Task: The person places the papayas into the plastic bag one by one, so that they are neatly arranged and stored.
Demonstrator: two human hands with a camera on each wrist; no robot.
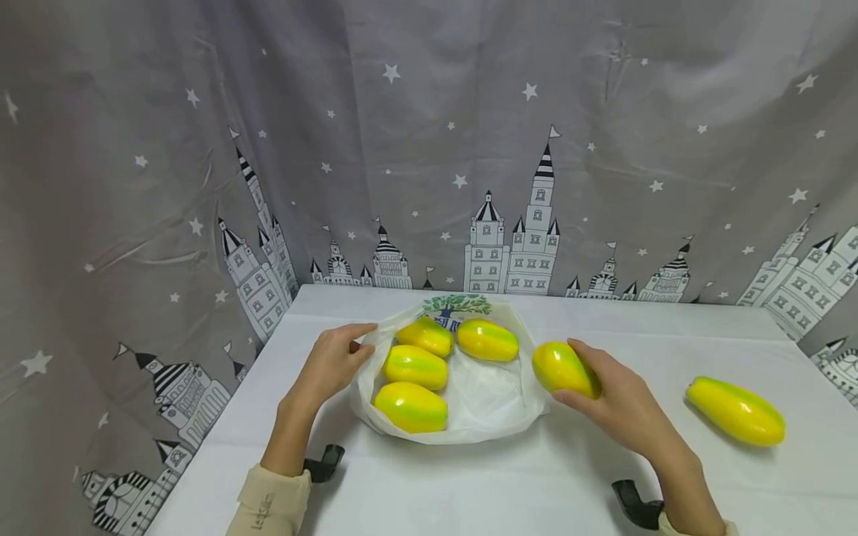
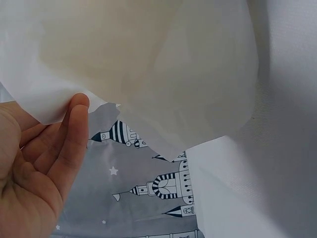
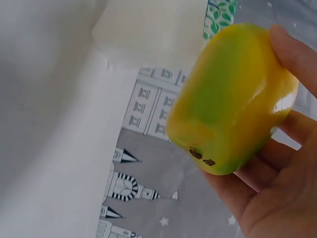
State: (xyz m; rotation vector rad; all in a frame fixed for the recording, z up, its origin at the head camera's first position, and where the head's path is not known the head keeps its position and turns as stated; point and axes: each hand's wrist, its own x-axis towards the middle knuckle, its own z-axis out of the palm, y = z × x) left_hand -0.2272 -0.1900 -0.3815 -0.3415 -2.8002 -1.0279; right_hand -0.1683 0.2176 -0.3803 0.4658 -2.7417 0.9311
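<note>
A white plastic bag (image 1: 482, 398) with a green tree print lies with its mouth spread wide on the table. Several yellow-green papayas (image 1: 410, 407) rest inside it, mostly along its left side. At the bag's left rim my left hand (image 1: 337, 362) pinches the edge; the left wrist view shows its fingertips (image 2: 79, 101) against the thin plastic. My right hand (image 1: 620, 398) grips another papaya (image 1: 561, 368) just at the bag's right rim. In the right wrist view that papaya (image 3: 228, 104) has brown spots on its end, with fingers and thumb around it.
One more papaya (image 1: 736, 411) lies on the white tablecloth (image 1: 469, 491) to the right of my right hand. A grey curtain (image 1: 429, 149) with castles and stars hangs behind the table and along its left side.
</note>
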